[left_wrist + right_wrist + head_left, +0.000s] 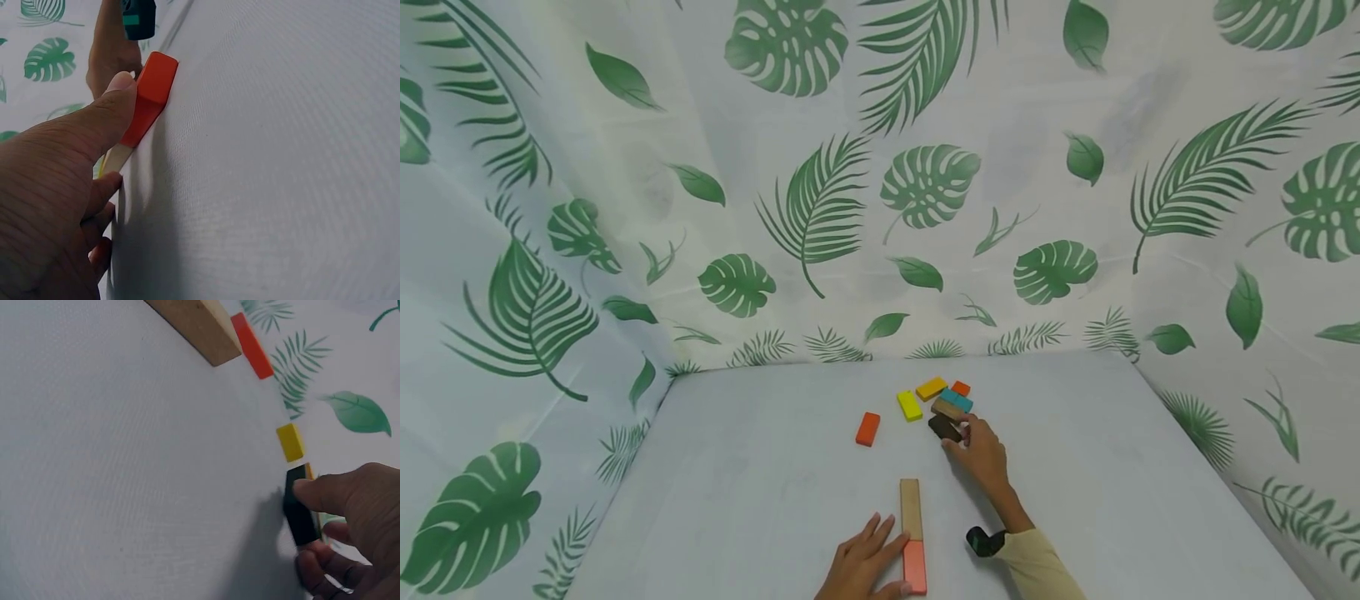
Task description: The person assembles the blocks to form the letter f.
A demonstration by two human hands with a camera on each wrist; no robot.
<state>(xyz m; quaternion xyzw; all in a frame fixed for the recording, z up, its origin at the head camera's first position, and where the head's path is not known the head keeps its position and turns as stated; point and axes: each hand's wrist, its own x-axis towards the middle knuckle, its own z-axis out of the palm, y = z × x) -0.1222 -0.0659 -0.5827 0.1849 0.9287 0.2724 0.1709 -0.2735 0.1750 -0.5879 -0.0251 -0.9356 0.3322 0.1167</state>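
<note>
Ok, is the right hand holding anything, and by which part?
The right hand pinches the dark block by its near side and right end in the head view.

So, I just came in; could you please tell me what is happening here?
A person is handling blocks on a white table. The right hand grips the dark block beside a loose far group; whether it is lifted is unclear. The left hand rests against the pink block, which lies end to end with a tan block. The yellow block lies in the far group.
</note>
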